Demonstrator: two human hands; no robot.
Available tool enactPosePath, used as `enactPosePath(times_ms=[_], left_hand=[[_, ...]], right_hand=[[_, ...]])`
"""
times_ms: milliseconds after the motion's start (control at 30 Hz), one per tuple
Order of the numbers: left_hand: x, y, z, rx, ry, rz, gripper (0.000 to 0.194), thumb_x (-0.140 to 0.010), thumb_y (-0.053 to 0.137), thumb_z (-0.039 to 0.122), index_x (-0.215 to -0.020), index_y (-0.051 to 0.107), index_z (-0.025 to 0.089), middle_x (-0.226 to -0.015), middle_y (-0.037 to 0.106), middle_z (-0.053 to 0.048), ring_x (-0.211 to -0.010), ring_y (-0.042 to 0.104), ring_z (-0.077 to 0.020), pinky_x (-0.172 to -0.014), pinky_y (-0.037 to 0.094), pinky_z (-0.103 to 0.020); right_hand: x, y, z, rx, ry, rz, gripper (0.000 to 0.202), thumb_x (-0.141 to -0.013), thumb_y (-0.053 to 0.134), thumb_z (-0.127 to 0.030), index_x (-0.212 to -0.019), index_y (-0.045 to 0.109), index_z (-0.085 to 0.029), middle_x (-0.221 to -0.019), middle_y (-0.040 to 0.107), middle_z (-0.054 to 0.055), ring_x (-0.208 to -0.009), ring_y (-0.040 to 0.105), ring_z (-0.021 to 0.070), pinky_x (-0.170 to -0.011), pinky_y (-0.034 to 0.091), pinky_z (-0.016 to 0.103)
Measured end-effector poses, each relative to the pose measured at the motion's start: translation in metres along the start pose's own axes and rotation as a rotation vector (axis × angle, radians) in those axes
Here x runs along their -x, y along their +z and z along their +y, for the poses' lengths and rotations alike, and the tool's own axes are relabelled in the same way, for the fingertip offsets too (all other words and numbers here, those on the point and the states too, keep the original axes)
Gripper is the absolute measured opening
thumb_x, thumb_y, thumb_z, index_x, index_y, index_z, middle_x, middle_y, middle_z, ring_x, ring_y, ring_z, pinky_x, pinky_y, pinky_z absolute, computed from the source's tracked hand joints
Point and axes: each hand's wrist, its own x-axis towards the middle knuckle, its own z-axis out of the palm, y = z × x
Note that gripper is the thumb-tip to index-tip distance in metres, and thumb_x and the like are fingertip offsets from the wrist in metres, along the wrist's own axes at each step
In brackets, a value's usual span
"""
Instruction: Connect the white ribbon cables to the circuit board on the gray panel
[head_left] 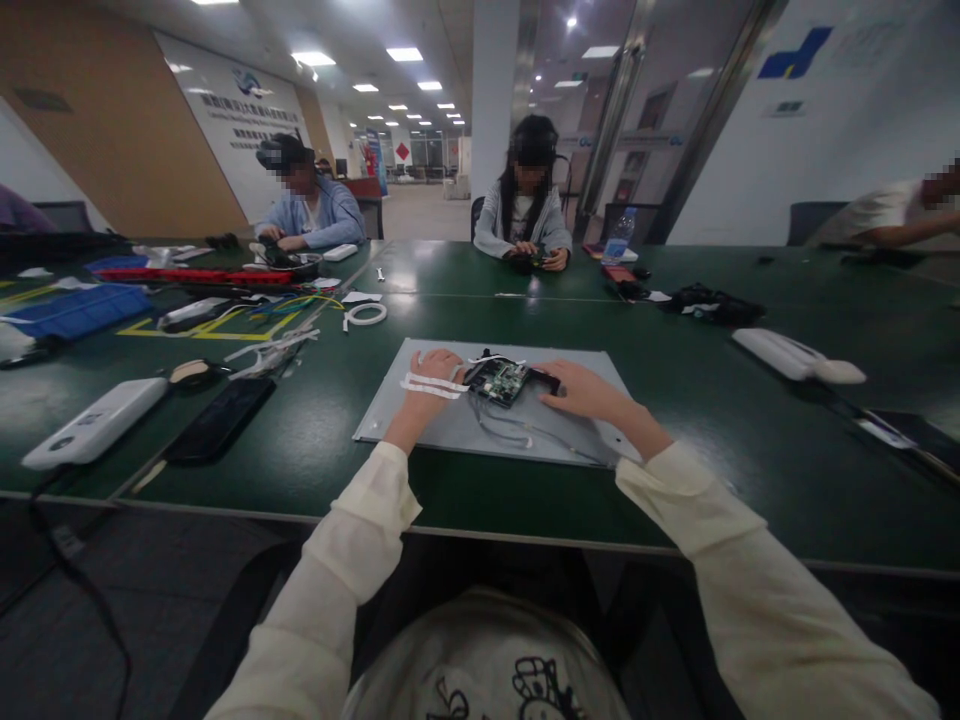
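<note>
A circuit board in a black frame (499, 381) rests on a grey panel (382, 405), with grey cables (499, 432) trailing from it toward me. At the board's left edge is my left hand (435, 372), its fingers curled against the frame; the fingertips are partly hidden. White strips (435, 385) lie across the back of that hand and wrist. My right hand (577, 390) is on the other side, fingers and thumb closed around a small black part (545, 382) beside the board. Whether that part is joined to the frame I cannot tell.
To the left lie a black phone (220, 420), a white power bank (96, 423), a roll of white tubing (365, 315) and a blue tray (82, 312). A white device (787, 355) is at right. Two people work across the green table (465, 315); a bottle (619, 238) stands there.
</note>
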Motion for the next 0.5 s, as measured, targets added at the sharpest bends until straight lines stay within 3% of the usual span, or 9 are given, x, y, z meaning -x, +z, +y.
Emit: enactPosePath(times_ms=[100,233,500], left_hand=[[0.0,-0.003,-0.003,0.013,-0.036,0.018,0.023,-0.087,0.038,0.029,-0.093,0.06,0.023,-0.109,0.06,-0.007,-0.109,0.05,-0.0263,-0.104,0.02,-0.052],[-0.001,-0.002,-0.008,0.024,-0.036,0.052,0.021,-0.086,0.039,0.025,-0.09,0.06,0.021,-0.106,0.06,-0.007,-0.106,0.051,-0.0255,-0.101,0.025,-0.051],[-0.004,0.001,0.003,0.168,0.029,0.128,0.028,-0.084,0.045,0.027,-0.108,0.055,0.016,-0.104,0.052,-0.01,-0.095,0.053,-0.0196,-0.085,0.043,-0.032]], right_hand=[[0.006,-0.003,0.006,-0.083,-0.068,-0.033,0.047,-0.08,0.053,-0.038,-0.123,0.052,-0.021,-0.117,0.055,0.008,-0.106,0.051,0.0235,-0.092,0.039,0.037],[0.009,-0.002,0.013,-0.145,-0.049,-0.036,0.041,-0.079,0.054,-0.038,-0.115,0.057,-0.02,-0.111,0.057,0.009,-0.099,0.053,0.0229,-0.087,0.043,0.036],[0.013,-0.004,-0.005,-0.164,0.008,-0.036,0.041,-0.076,0.059,-0.042,-0.111,0.057,-0.02,-0.101,0.057,0.009,-0.084,0.055,0.0209,-0.075,0.045,0.033]])
